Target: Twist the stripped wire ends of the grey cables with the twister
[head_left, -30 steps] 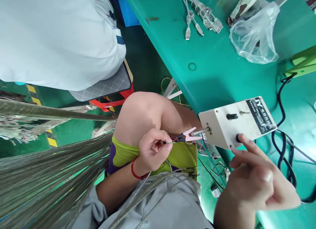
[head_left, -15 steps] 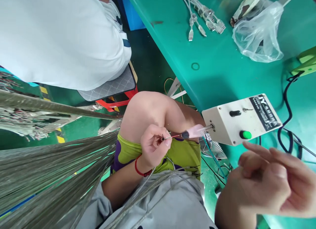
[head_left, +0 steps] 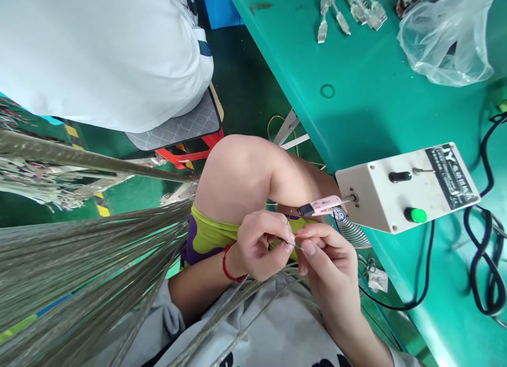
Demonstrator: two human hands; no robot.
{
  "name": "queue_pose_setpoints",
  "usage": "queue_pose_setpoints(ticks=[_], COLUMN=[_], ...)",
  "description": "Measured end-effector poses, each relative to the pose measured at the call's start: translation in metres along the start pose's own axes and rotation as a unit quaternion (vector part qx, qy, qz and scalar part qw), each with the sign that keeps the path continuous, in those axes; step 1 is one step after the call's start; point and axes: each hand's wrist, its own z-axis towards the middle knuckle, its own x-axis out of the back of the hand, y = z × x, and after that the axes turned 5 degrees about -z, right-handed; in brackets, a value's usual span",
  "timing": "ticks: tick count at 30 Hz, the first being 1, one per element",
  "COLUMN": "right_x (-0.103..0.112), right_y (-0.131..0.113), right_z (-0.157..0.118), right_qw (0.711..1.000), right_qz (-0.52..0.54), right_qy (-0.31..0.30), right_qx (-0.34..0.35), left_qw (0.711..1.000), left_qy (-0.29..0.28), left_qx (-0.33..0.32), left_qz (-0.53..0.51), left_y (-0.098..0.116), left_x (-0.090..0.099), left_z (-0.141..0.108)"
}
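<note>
My left hand [head_left: 264, 245] pinches the thin wires [head_left: 292, 244] of a cable above my lap. Against it, my right hand [head_left: 330, 261] closes thumb and fingers on the wire ends. Just above both hands is a pink clip-like piece [head_left: 325, 204] with a dark tip, mounted on the metal shaft of a white box [head_left: 407, 190]. The box has a green button [head_left: 418, 215] and stands at the table's edge. Long grey cables [head_left: 119, 272] run from the left across my lap.
The green table [head_left: 356, 124] holds USB cables [head_left: 366, 10], a clear plastic bag [head_left: 449, 39] and a black cord [head_left: 481, 251]. A person in a white shirt [head_left: 103, 50] sits at upper left on a red stool [head_left: 186, 157]. A metal fan [head_left: 356, 232] is below the table edge.
My right hand has moved left from beside the box to meet my left hand at the wires. The pink piece is no longer blurred. The view has shifted slightly.
</note>
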Motion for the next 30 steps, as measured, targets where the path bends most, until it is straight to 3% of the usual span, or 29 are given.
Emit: queue_pose_setpoints(ticks=[5, 12, 26, 30], right_x=[-0.014, -0.021, -0.016, -0.011], right_y=[-0.006, -0.01, -0.005, 0.001], right_z=[0.005, 0.011, 0.011, 0.006], right_qw=[0.996, 0.993, 0.996, 0.998], right_qz=[0.082, 0.117, 0.084, 0.034], right_qy=[-0.01, 0.0, 0.002, 0.011], right_qx=[-0.02, -0.02, 0.024, 0.058], left_qw=[0.999, 0.998, 0.991, 0.993], left_qy=[-0.026, -0.047, -0.084, -0.088], left_qx=[-0.021, -0.013, 0.03, 0.023], left_qz=[0.022, -0.039, -0.104, -0.078], left_y=[-0.006, -0.009, -0.003, -0.004], left_x=[0.001, -0.002, -0.002, -0.002], left_z=[-0.001, 0.0, 0.008, 0.008])
